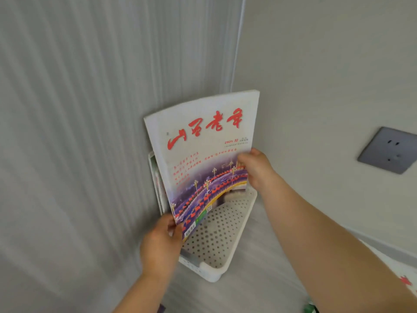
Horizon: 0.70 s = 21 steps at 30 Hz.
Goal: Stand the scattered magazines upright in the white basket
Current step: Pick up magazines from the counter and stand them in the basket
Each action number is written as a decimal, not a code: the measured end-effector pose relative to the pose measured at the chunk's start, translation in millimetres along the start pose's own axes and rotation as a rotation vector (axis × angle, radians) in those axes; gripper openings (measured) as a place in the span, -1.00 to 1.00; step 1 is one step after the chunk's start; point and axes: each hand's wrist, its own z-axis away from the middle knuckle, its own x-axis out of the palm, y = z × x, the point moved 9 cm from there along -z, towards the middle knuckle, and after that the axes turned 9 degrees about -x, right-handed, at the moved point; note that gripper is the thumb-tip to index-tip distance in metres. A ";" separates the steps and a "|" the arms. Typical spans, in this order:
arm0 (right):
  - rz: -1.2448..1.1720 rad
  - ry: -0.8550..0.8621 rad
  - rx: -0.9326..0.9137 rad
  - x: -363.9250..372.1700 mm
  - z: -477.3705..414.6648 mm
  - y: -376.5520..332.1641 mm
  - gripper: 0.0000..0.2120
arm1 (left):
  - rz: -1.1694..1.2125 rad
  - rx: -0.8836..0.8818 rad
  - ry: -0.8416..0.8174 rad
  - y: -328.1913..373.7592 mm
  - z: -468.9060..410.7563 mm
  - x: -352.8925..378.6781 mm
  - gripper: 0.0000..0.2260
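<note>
A magazine [203, 154] with a white cover, a red brush-lettered title and a purple photograph of a flag-lined road is held in both hands over the white basket [216, 236]; its cover is turned toward the camera and bowed slightly, and its top leans back toward the corner of the room; the lower part is seen in front of the basket's opening, but whether its bottom edge touches the perforated inside cannot be told. The left hand [160, 242] is closed round the magazine's lower left corner, with the thumb laid on the cover and the fingers hidden behind it; the right hand [257, 168] is clamped on the right edge about halfway up, the thumb pressed on the cover and the fingers curled out of sight behind. The basket is set on the grey floor [259, 279] in the corner where a ribbed wall [67, 132] on the left is met by a plain wall [327, 86] on the right; thin upright edges [158, 181], apparently of further magazines, are seen along its left side, just behind the held one. A grey socket [389, 150] is fixed to the plain wall, well apart from the basket.
</note>
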 end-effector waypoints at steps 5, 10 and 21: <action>-0.021 0.028 0.069 10.8 -10.3 40.8 -0.77 | -0.106 0.073 0.036 0.2 1.2 -4.1 -0.89; -0.138 0.067 0.143 27.0 -8.1 71.3 -0.73 | -0.099 0.038 0.096 -5.7 1.5 -11.9 -0.91; -0.150 -0.218 0.208 78.8 14.0 59.3 -0.41 | -0.026 -0.022 0.147 -10.4 0.2 -21.0 -0.59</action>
